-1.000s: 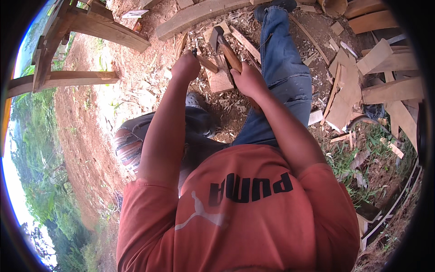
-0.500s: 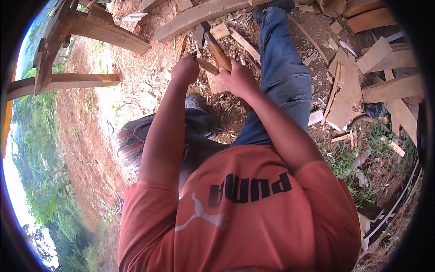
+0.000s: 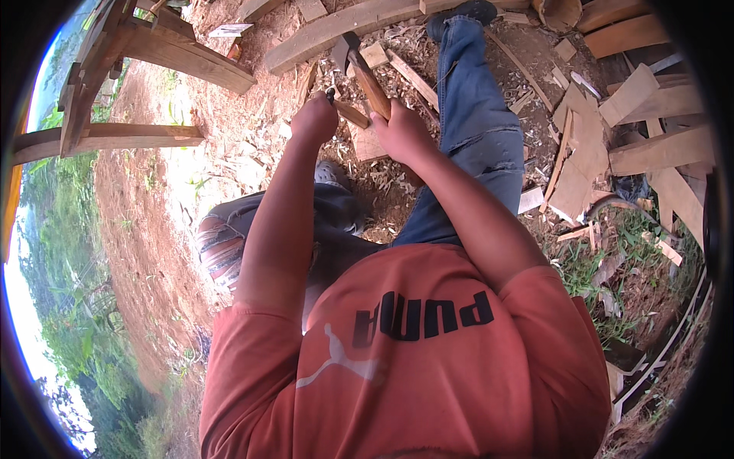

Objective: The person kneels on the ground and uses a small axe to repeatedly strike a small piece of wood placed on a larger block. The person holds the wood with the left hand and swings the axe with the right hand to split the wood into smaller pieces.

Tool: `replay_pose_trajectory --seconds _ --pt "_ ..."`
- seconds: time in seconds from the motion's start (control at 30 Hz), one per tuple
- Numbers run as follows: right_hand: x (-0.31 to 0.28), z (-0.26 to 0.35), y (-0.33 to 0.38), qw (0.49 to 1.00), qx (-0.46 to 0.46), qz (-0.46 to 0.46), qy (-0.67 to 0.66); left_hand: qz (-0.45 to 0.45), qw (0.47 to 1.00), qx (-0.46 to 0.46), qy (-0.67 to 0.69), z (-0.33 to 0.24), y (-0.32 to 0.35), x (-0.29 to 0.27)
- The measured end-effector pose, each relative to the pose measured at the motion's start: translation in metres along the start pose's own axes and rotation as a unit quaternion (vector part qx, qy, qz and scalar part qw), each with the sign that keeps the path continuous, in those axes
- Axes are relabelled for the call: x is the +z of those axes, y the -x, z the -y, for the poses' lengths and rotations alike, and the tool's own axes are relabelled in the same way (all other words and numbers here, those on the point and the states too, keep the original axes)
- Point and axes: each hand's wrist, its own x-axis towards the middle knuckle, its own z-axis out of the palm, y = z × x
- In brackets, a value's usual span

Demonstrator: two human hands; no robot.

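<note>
My right hand (image 3: 403, 131) is closed around the brown wooden handle of a hatchet (image 3: 371, 90). Its dark metal head points up and away, beyond both hands. Beside it, my left hand (image 3: 313, 118) is closed in a fist. A short light-brown piece of wood (image 3: 351, 115) reaches from that fist toward my right hand, and a small dark tip shows above the fist; what that tip belongs to is hidden by the fingers. Below the hands, a flat wooden block (image 3: 367, 143) lies on the ground between my legs.
Wood chips (image 3: 397, 183) litter the dirt around my feet. A long curved beam (image 3: 329, 37) lies across the far side. Boards and offcuts (image 3: 585, 153) are piled at the right. On the left stands a wooden frame (image 3: 187, 57), with a slope and green bushes behind.
The hatchet head has shifted slightly to the right. Both hands have stayed nearly in place, each still closed.
</note>
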Motion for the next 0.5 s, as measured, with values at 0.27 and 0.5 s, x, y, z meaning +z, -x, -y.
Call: replay_pose_trajectory --seconds 0.27,0.5 --pt "-0.006 0.006 -0.004 0.999 0.000 0.040 0.023 0.007 1.000 -0.016 -0.004 0.003 0.002 0.001" --pt "0.018 -0.027 0.002 0.992 0.026 0.082 0.094 0.003 1.000 -0.026 0.011 -0.002 0.003 -0.004"
